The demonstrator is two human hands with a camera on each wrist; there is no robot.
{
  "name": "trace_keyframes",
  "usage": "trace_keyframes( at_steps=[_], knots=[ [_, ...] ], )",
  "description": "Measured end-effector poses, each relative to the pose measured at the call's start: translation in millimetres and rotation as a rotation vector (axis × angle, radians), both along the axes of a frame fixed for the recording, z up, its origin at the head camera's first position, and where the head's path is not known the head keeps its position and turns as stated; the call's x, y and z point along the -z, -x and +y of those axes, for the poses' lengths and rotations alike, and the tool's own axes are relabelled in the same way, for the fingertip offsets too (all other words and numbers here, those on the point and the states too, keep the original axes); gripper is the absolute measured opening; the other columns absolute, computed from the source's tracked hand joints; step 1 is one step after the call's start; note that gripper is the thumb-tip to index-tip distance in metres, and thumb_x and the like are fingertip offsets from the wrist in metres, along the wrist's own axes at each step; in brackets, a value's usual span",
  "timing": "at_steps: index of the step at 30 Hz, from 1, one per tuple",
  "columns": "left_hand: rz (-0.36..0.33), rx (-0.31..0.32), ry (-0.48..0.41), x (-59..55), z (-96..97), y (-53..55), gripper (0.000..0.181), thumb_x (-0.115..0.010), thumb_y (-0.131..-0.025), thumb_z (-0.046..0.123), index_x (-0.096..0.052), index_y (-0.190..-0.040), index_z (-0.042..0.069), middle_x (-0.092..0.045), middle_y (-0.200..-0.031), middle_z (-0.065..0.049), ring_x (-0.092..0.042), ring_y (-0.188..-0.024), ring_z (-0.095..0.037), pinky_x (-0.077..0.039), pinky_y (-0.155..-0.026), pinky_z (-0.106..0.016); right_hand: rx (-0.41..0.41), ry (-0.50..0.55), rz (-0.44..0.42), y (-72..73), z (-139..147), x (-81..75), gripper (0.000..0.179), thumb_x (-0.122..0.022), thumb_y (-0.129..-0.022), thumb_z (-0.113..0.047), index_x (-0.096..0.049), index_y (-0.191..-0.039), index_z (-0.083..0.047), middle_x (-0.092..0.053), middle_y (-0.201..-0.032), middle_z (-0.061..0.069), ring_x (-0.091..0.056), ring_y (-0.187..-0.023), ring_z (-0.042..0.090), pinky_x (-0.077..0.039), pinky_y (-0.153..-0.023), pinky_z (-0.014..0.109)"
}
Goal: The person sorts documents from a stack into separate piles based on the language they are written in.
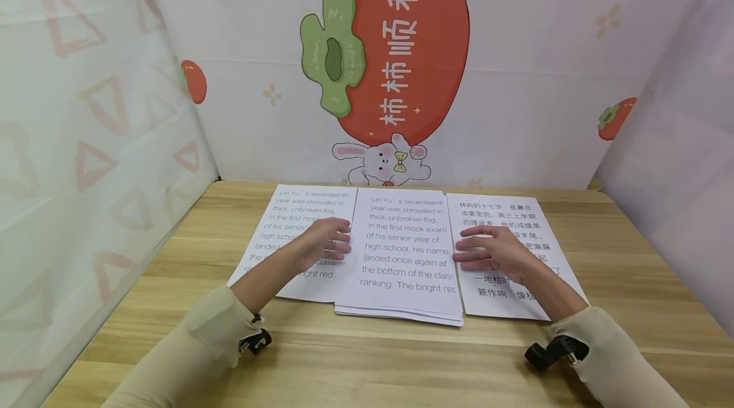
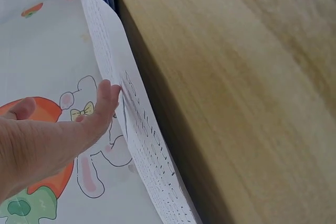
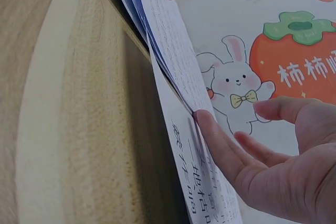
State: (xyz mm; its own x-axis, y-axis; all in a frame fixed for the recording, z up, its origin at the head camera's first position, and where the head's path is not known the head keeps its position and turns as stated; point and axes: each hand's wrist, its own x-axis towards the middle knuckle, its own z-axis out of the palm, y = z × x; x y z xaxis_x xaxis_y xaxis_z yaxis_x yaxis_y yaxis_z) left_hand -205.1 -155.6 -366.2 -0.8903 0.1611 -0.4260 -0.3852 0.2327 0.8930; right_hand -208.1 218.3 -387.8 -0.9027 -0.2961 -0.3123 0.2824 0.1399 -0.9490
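A stack of printed sheets (image 1: 407,303) with English text on top lies in the middle of the wooden table. My left hand (image 1: 323,242) hovers or rests over a single English-printed sheet (image 1: 312,290), its fingertips near the stack's left edge. On the other side, my right hand (image 1: 496,252) is over a sheet with Chinese text (image 1: 487,306), fingertips at the stack's right edge. The right wrist view shows the right hand (image 3: 278,161) with loosely bent fingers, one fingertip at the stack's edge. Neither hand grips anything; whether the left fingertips touch paper I cannot tell.
The wooden table (image 1: 367,363) extends in front of the papers. Behind it hangs a white backdrop (image 1: 516,76) printed with a large persimmon and a rabbit. A pale curtain (image 1: 86,172) stands at the left. Black wrist devices (image 1: 559,352) sit at both cuffs.
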Motion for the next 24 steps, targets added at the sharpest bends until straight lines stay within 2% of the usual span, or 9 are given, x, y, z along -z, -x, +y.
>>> trace_keyframes(
  at_steps=[6,16,24],
  knots=[
    [0.002,-0.014,0.039,-0.1,-1.4,0.1,0.052,-0.044,-0.108,0.027,-0.043,-0.152,0.000,-0.052,-0.146,-0.027,-0.064,-0.122,-0.038,-0.059,-0.097,-0.042,-0.001,-0.014,0.001,0.2,1.5,1.3,0.051,-0.054,-0.106,-0.011,-0.038,-0.148,0.013,-0.066,-0.131,0.028,-0.075,-0.105,0.031,-0.062,-0.090,0.041],
    [-0.020,-0.027,-0.009,-1.3,-3.0,0.0,0.053,-0.047,-0.106,0.026,-0.043,-0.151,-0.001,-0.052,-0.146,-0.029,-0.063,-0.122,-0.040,-0.059,-0.097,-0.043,0.000,0.006,-0.014,0.7,2.7,1.0,0.051,-0.053,-0.106,-0.010,-0.037,-0.149,0.013,-0.067,-0.130,0.026,-0.075,-0.105,0.032,-0.061,-0.092,0.042],
    [-0.018,-0.021,-0.040,-1.5,-2.9,-0.4,0.055,-0.048,-0.105,0.025,-0.042,-0.152,-0.002,-0.051,-0.146,-0.030,-0.063,-0.122,-0.040,-0.060,-0.096,-0.043,0.017,0.044,-0.061,-0.1,3.1,0.5,0.053,-0.054,-0.106,-0.008,-0.035,-0.151,0.012,-0.069,-0.127,0.023,-0.075,-0.106,0.031,-0.061,-0.093,0.042]
  ],
)
